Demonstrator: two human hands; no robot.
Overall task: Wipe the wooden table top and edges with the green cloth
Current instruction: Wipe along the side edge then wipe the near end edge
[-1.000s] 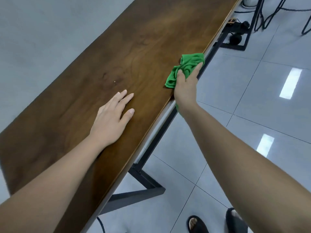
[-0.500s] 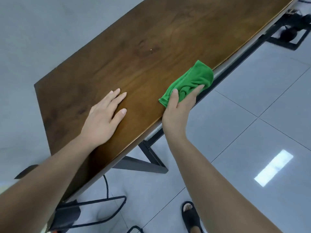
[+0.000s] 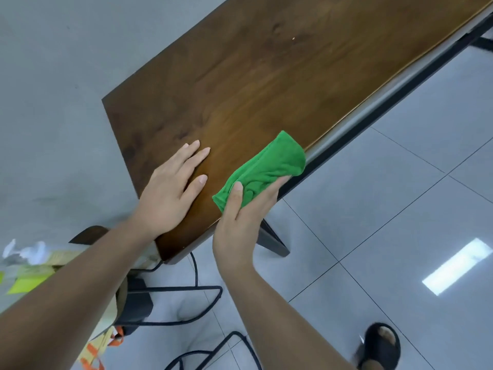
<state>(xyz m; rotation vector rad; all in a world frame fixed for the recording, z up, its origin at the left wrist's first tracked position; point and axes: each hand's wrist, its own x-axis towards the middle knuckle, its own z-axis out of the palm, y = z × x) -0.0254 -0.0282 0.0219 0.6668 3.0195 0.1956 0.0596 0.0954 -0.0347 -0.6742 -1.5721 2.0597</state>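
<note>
Right grip (image 3: 244, 212) clamped on green cloth (image 3: 269, 164), cloth ahead over wooden table (image 3: 266, 76) edge, left grip (image 3: 170, 193) flat

Even bright light; glare patch on floor tiles (image 3: 457, 265); lower-left corner blurred.

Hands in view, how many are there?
2. The left hand lies flat on the wooden table near its end; the right hand grips the green cloth at the table's long edge. None hidden.

Left hand (image 3: 168, 198) lies flat, fingers straight; right hand (image 3: 241, 225) pinches the green cloth (image 3: 270, 166), thumb on top
</note>
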